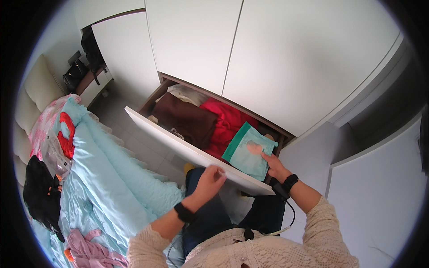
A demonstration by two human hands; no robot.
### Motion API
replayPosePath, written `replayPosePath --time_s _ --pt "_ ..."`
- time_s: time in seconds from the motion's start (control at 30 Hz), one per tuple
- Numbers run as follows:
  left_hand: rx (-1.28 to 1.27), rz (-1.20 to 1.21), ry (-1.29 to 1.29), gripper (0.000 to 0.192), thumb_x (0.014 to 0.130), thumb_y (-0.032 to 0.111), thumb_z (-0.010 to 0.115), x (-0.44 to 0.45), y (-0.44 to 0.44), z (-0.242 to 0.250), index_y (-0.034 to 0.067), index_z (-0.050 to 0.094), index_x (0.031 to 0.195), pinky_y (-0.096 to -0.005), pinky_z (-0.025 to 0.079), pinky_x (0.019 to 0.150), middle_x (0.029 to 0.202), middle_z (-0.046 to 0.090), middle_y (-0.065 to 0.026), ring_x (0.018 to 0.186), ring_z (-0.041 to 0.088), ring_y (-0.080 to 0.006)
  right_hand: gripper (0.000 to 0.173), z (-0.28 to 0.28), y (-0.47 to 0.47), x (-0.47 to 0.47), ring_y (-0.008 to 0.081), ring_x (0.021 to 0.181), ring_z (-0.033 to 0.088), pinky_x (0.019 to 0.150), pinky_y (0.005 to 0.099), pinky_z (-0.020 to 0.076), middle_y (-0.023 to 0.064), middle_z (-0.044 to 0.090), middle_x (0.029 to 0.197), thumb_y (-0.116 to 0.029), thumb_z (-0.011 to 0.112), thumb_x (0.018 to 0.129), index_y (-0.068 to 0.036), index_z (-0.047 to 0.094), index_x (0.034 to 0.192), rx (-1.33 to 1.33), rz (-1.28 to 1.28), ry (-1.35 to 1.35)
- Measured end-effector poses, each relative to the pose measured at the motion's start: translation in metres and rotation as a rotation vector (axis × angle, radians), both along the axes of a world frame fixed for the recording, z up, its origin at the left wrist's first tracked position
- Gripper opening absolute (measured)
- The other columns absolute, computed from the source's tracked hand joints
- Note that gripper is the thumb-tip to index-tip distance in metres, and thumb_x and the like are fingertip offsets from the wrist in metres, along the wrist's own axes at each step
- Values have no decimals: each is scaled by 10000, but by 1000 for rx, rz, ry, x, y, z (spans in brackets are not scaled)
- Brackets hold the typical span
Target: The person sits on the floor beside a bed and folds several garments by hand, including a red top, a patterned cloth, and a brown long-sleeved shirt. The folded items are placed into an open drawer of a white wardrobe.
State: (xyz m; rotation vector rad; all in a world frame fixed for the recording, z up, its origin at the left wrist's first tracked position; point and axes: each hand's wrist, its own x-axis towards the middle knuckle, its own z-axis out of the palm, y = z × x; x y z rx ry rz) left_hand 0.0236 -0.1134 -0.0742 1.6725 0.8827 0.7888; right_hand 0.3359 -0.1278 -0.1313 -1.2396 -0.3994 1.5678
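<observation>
My right hand (276,166) grips the lower right edge of a teal plastic pouch (249,150), thumb on its front, above the right end of an open drawer (197,150). The pouch bears writing and a round orange picture. My left hand (212,179), its fingers curled, is at the drawer's white front; whether it touches the panel I cannot tell. Inside the drawer lie a folded brown cloth (184,117), a red cloth (226,122) to its right and a whitish bundle (189,93) at the back left.
White wardrobe doors (285,60) rise behind the drawer. At the left a bed with a light blue quilt (110,177) holds a black garment (42,191), a red cloth (68,137), a clear plastic bag (55,155) and pink clothing (90,249). A black handbag (75,73) stands beyond.
</observation>
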Motion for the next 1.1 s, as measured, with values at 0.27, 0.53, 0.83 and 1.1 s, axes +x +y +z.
replayPosePath --time_s 0.27,0.53,0.83,1.1 --pt "-155 -139 355 150 818 22 541 107 103 -19 -17 562 961 -276 505 575 877 581 -191 705 620 -205 381 -27 24 30 255 1089 543 931 419 461 106 497 1259 -143 503 934 -43 406 1289 -93 -53 131" --pt "-313 -143 305 370 764 -70 461 181 135 -59 -61 546 1124 -295 525 534 883 629 -187 699 656 -218 644 -29 29 54 354 1218 412 984 443 382 202 344 1366 -123 600 842 -62 262 1387 16 -268 -487" --pt "-173 -159 399 552 754 -24 470 197 148 -93 -37 396 1300 -375 445 877 1133 547 -273 1065 547 -343 823 -14 18 37 614 1239 144 1042 586 209 310 6 1451 -187 699 737 -300 248 1417 140 716 -1477" --pt "234 -440 583 475 792 72 520 224 159 -134 28 440 1257 -394 379 945 1194 509 -253 1140 486 -320 580 -40 55 59 568 1283 127 993 667 174 328 199 1406 -310 535 862 -144 330 1379 81 810 -1550"
